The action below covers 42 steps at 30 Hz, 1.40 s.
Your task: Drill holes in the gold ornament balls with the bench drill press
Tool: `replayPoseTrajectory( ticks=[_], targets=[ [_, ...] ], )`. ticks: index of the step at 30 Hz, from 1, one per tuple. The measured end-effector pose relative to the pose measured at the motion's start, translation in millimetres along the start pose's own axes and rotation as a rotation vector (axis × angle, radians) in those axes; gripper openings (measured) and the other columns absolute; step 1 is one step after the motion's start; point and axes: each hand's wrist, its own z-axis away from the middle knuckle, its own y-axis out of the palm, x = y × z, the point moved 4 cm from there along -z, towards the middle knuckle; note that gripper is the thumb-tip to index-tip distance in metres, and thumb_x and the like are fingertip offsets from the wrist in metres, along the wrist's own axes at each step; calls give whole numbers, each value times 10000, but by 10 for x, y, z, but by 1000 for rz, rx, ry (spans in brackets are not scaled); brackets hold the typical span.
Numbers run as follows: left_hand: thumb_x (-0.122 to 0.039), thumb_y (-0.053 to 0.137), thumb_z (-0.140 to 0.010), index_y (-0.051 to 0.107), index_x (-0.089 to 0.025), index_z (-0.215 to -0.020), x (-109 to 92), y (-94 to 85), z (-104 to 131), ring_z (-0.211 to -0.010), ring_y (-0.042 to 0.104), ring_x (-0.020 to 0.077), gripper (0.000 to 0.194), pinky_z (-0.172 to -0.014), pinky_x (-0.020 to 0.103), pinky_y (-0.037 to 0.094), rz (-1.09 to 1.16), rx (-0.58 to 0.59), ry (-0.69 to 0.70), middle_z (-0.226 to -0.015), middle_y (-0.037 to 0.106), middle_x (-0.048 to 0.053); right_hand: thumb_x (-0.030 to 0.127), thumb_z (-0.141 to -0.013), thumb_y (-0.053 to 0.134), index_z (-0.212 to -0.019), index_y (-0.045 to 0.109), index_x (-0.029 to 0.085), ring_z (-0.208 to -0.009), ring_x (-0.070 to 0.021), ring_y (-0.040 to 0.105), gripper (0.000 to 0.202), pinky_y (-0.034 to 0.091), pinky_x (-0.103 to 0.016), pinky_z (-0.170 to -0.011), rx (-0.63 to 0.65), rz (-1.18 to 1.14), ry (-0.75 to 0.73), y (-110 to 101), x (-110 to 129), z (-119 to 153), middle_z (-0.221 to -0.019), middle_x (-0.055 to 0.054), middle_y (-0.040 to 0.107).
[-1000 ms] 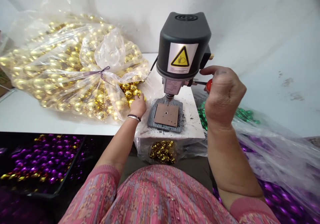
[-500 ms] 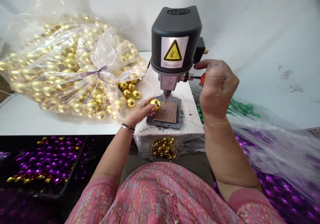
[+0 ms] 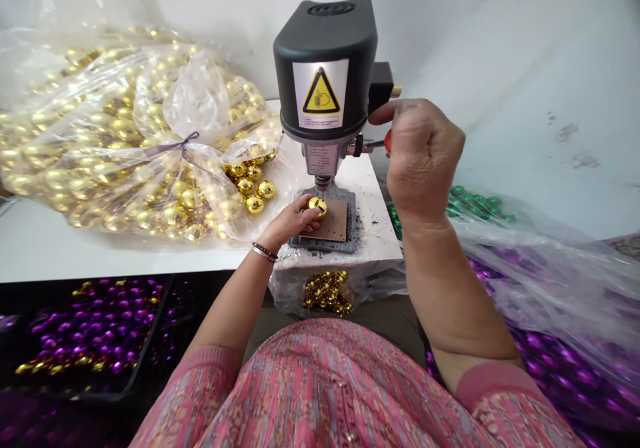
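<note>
My left hand (image 3: 295,220) pinches a shiny gold ball (image 3: 317,207) under the bit of a small black bench drill press (image 3: 325,55). The ball sits just above a brown board (image 3: 333,225) with small holes, which lies on the drill's grey base (image 3: 350,241). I cannot tell whether the bit touches the ball. My right hand (image 3: 425,155) is closed around the red-knobbed feed lever (image 3: 388,143) at the drill's right side; its index finger points out toward the housing.
A large tied clear bag (image 3: 115,148) of gold balls fills the table's left, with loose gold balls (image 3: 255,204) beside it. A plastic bag of gold balls (image 3: 327,293) hangs at the front edge. Purple balls (image 3: 95,328) lie lower left; green balls (image 3: 475,205) and more purple ones lie right.
My left hand has moved the gold ball right across the board, to beneath the drill bit. My right hand stays on the lever. The whole view has shifted slightly.
</note>
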Motion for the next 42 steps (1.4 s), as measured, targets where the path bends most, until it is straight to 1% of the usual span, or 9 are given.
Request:
replayPoseTrajectory(
  ticks=[4, 7, 9, 12, 15, 21, 27, 32, 42],
  targets=[
    [-286, 620, -894, 478, -175, -1451, -62, 43, -19, -700, 639, 144, 586, -665, 273, 527, -226, -34, 23, -913, 700, 60, 389, -993, 390, -786, 654, 175, -633, -78, 498, 398, 434, -242, -674, 26, 30, -1, 7, -11, -13, -712, -8, 638],
    [-247, 689, -836, 542, -141, -1416, -145, 73, -25, -875, 659, 181, 608, -856, 326, 529, -444, -84, 170, -1191, 695, 123, 343, -991, 403, -787, 648, 159, -650, -79, 527, 368, 444, -246, -697, 20, -17, -25, 2, 2, -8, -729, -6, 633],
    [-227, 714, -814, 566, -124, -1403, -165, 83, -25, -972, 652, 199, 616, -940, 332, 498, -510, -112, 213, -1266, 676, 134, 283, -970, 435, -760, 648, 161, -658, -83, 546, 323, 441, -248, -686, 15, -58, -34, -9, 23, -9, -720, 0, 624],
    [-244, 732, -810, 565, -124, -1416, -129, 74, -33, -982, 650, 196, 640, -927, 305, 493, -466, -123, 168, -1200, 711, 119, 235, -925, 478, -767, 678, 178, -619, -84, 534, 261, 425, -243, -622, 39, -59, 21, -25, 41, -3, -637, 20, 572],
    [-265, 766, -780, 573, -140, -1414, -102, 58, -35, -917, 647, 174, 674, -869, 273, 495, -422, -132, 153, -1109, 737, 82, 239, -903, 475, -890, 711, 183, -516, -61, 412, 242, 386, -237, -556, 74, 11, 90, -43, 25, 66, -570, 45, 492],
    [-266, 750, -776, 647, -153, -1313, -107, 69, -23, -793, 623, 138, 558, -751, 228, 479, -397, -96, 195, -955, 743, 21, 176, -838, 440, -1257, 589, 194, -491, -67, 285, 445, 408, -250, -573, 12, 191, -86, -79, -65, 411, -551, 78, 330],
    [-300, 737, -785, 612, -149, -1348, -47, 74, -61, -848, 634, 152, 597, -787, 246, 487, -381, -86, 222, -1042, 746, 50, 228, -862, 429, -1322, 508, 212, -584, -77, 458, 467, 521, -292, -685, -9, 281, -205, -52, -238, 666, -817, 1, 610],
    [-298, 745, -774, 580, -150, -1387, 2, 68, -83, -919, 643, 174, 652, -860, 280, 485, -372, -108, 204, -1121, 735, 73, 262, -901, 396, -1335, 516, 198, -681, -123, 570, 455, 558, -339, -739, -22, 332, -254, -34, -336, 759, -882, -38, 648],
    [-338, 688, -801, 652, -156, -1193, 20, 92, -58, -839, 615, 154, 434, -754, 242, 471, -283, -39, 297, -991, 726, 27, 247, -895, 397, -1282, 610, 201, -834, -179, 666, 444, 570, -352, -788, -47, 333, -324, -5, -543, 926, -1065, -87, 728]
  ],
)
